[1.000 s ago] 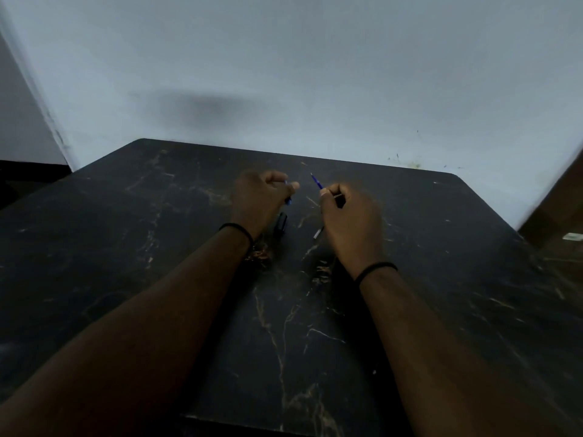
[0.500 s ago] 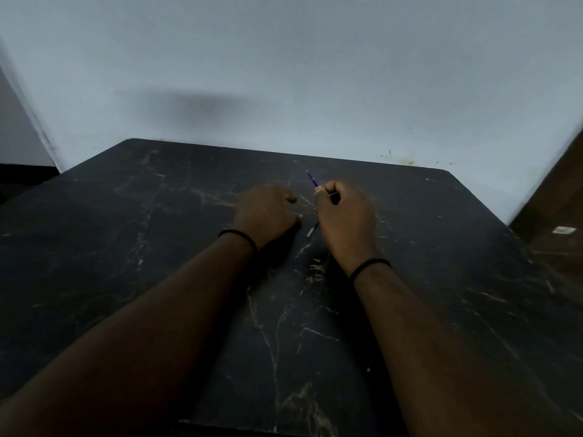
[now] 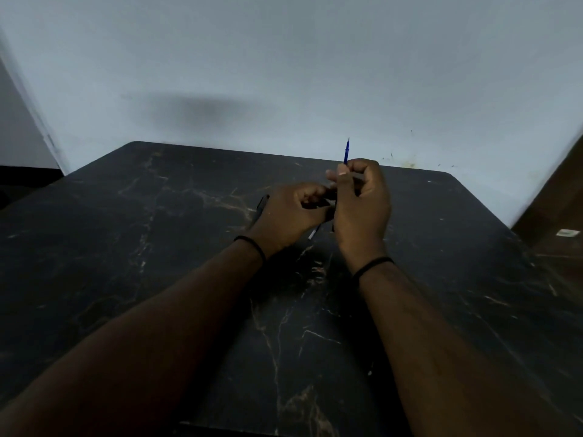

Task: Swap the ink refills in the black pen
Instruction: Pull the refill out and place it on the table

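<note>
My right hand (image 3: 361, 206) is raised above the table and pinches a thin blue ink refill (image 3: 346, 151), which stands nearly upright out of my fingers. My left hand (image 3: 291, 212) is curled just to its left, closed on a dark pen part (image 3: 328, 197) that is mostly hidden between the two hands. A black pen piece (image 3: 262, 205) lies on the table behind my left hand. Under the hands a pale thin refill (image 3: 314, 232) lies on the dark tabletop, only partly visible.
The dark marble-patterned table (image 3: 157, 247) runs back to a pale wall (image 3: 284, 74). A brown wooden surface (image 3: 555, 216) with a small white object (image 3: 568, 232) stands at the right edge.
My right hand has risen and turned the blue refill from slanted to nearly upright. My left hand has lifted off the table and closed in against the right hand.
</note>
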